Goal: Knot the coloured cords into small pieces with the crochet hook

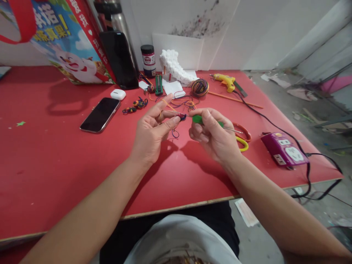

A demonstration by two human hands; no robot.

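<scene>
Over the middle of the red table, my left hand (154,128) pinches a small dark piece of crochet work (181,117) between thumb and fingers. Orange yarn (171,106) runs up over its fingers, and a dark loop of yarn hangs below. My right hand (213,130) is closed around the green handle of a crochet hook (197,119). The hook's thin metal tip points left and meets the work; whether a loop sits on it is too small to tell. Behind the hands, loose multicoloured yarn (189,102) leads toward a yarn ball (200,88).
Scissors (243,144) lie beside my right hand. Farther right are a purple power socket (285,149) with a black cable and a yellow glue gun (224,81). A phone (101,114), an earbud case (118,94) and a braided yarn piece (135,105) lie left. A gift bag (74,47) stands behind.
</scene>
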